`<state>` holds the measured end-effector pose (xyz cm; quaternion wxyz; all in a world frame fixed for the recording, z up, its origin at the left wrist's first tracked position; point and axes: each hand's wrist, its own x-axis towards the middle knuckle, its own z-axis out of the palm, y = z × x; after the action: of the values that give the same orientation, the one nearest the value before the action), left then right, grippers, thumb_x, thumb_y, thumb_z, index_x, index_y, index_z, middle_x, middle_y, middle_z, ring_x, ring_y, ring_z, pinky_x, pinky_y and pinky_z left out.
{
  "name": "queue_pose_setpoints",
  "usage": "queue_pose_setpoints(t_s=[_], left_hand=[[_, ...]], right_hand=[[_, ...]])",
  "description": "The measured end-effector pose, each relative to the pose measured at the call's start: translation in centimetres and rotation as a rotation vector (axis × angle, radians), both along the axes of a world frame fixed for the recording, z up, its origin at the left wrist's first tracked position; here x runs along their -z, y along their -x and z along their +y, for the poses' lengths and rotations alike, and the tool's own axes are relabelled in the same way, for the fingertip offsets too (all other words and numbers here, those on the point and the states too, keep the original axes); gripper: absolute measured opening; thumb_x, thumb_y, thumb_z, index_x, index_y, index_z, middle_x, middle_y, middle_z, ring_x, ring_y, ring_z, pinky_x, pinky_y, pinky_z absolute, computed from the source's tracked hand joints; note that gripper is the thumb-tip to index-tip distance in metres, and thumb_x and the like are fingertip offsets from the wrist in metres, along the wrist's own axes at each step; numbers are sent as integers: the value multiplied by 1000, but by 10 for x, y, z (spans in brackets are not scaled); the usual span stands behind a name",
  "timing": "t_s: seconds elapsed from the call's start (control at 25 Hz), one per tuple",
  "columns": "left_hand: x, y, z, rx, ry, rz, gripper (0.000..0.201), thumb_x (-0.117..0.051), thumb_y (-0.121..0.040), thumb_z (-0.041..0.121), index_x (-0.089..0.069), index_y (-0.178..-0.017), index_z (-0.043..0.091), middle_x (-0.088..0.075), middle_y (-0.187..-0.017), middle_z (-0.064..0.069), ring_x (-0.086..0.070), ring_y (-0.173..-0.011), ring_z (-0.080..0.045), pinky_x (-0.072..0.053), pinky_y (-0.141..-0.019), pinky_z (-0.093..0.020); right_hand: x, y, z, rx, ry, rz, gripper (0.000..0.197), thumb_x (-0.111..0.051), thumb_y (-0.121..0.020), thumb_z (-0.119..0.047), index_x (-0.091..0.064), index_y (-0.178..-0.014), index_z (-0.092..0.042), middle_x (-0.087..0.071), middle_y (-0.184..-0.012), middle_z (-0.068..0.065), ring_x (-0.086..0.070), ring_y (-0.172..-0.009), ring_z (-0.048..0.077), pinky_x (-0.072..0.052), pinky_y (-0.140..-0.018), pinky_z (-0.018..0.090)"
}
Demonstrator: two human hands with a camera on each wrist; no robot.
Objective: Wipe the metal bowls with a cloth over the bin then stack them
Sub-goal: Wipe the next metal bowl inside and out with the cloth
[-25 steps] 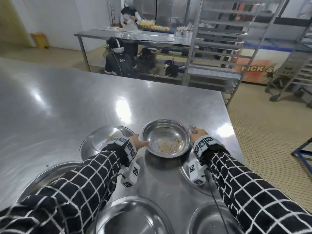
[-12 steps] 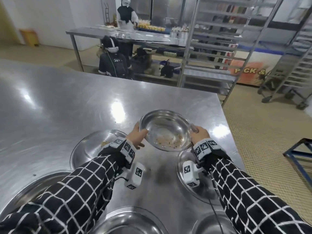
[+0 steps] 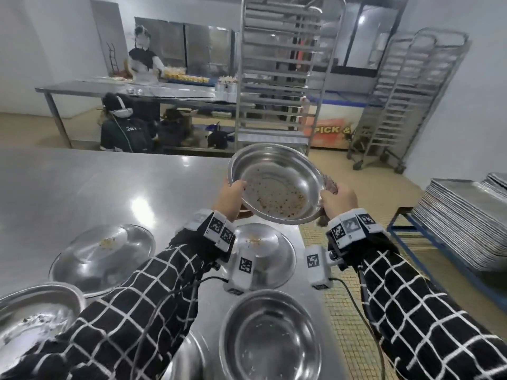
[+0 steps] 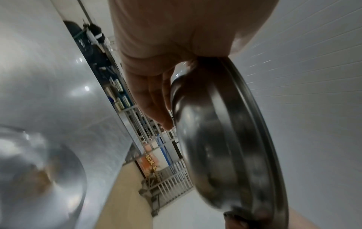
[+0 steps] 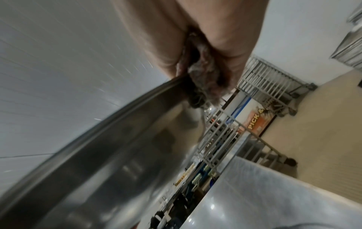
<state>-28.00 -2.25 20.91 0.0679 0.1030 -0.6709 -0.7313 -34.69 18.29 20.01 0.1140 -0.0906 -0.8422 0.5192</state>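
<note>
Stainless steel covers the wide counter [image 3: 90,187], which fills the left and middle of the head view and carries several metal bowls waiting their turn. To the right, past the counter's edge, lies yellow tiled floor [image 3: 354,338] and a stack of metal trays [image 3: 461,223] on a blue frame; no bin shows in any view, so it is probably somewhere off that side. Nearest the viewer sits an upright bowl [image 3: 270,341] with a few specks inside. Beyond it an upturned bowl [image 3: 263,253] has crumbs on its raised base, and a second upturned bowl [image 3: 104,253] to its left has the same, likely from having been stacked under dirty ones. At the lower left edge a soiled bowl [image 3: 35,314] is partly hidden by a checked sleeve. The bowl in hand [image 3: 277,185] is held in the air above the counter's right edge, tilted so its crumb-speckled inside faces the viewer, probably for carrying to the bin. The left hand [image 3: 230,197] has its grip clamped on the near-left rim, thumb inside, and the left wrist view shows fingers [image 4: 154,99] spread flat against the outer wall as support. The right hand [image 3: 338,200] holds the opposite rim while also clutching a crumpled grey-brown cloth [image 3: 330,185], bunched in the palm so it is ready for wiping.
</note>
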Motion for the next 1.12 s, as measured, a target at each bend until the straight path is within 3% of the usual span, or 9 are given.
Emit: queue_pose_setpoints(t_s=[0.12,0.24,0.32,0.44,0.52,0.64,0.76,0.96,1.12], left_hand=[[6,-18,80,81,-65,-66,29,-41,-97,26,-57,-114,8,-64,-89,-11,-64,-74,-21,-56,-64,-32],[24,-38,149,141,-122,-95,37,-41,-97,33,-57,-117,6,-66,-94,-15,-65,-77,-24,-56,-58,-32],[42,-55,195,170,-131,-84,31,-42,-97,34,-58,-113,13,-66,-100,-17,-66,-83,-28,-59,-63,-37],[72,-78,251,224,-94,-94,38,-44,-93,43,-61,-112,15,-69,-104,-16,-67,-93,-31,-57,-82,-46],[90,-90,274,241,-59,-106,51,-46,-87,52,-59,-120,15,-69,-104,-17,-69,-90,-30,-58,-80,-46],[117,-109,304,220,42,-103,48,-45,-89,51,-47,-131,29,-67,-103,-8,-67,-94,-30,-54,-87,-52],[119,-131,323,258,187,-85,47,-35,-102,44,-25,-146,34,-56,-127,-2,-55,-116,-26,-37,-107,-45],[119,-147,325,388,298,-12,46,-31,-104,31,-22,-149,21,-42,-121,5,-42,-103,-9,-39,-78,-6],[123,-146,323,487,395,2,36,-29,-102,39,-26,-138,41,-61,-111,4,-64,-85,-11,-54,-71,-19]], right_hand=[[-9,-42,86,70,-53,22,15,-52,-88,-10,-61,-97,-1,-63,-86,13,-55,-65,23,-47,-54,33],[-9,-92,155,97,-65,26,12,-52,-91,-13,-60,-95,-6,-61,-83,8,-55,-69,20,-46,-60,30],[-1,-125,198,125,-43,20,10,-53,-92,-17,-60,-96,-10,-63,-87,8,-60,-78,24,-51,-69,36],[26,-169,251,146,23,7,5,-53,-94,-20,-58,-97,-21,-63,-84,4,-60,-69,19,-50,-55,29],[48,-188,274,165,75,-14,11,-54,-94,-24,-56,-102,-30,-63,-91,6,-60,-70,21,-49,-50,28],[91,-205,310,159,-42,-124,13,-53,-94,-28,-57,-106,-26,-58,-107,6,-57,-83,19,-47,-62,27],[124,-214,331,128,-135,-175,22,-45,-96,-31,-58,-112,-21,-52,-118,5,-54,-96,14,-48,-85,32],[124,-221,331,27,-302,-159,44,-39,-101,-20,-35,-145,-20,-43,-128,3,-40,-103,8,-32,-91,22],[133,-209,319,2,-298,5,46,-53,-94,-13,-45,-139,-14,-53,-129,4,-49,-119,18,-39,-102,27]])
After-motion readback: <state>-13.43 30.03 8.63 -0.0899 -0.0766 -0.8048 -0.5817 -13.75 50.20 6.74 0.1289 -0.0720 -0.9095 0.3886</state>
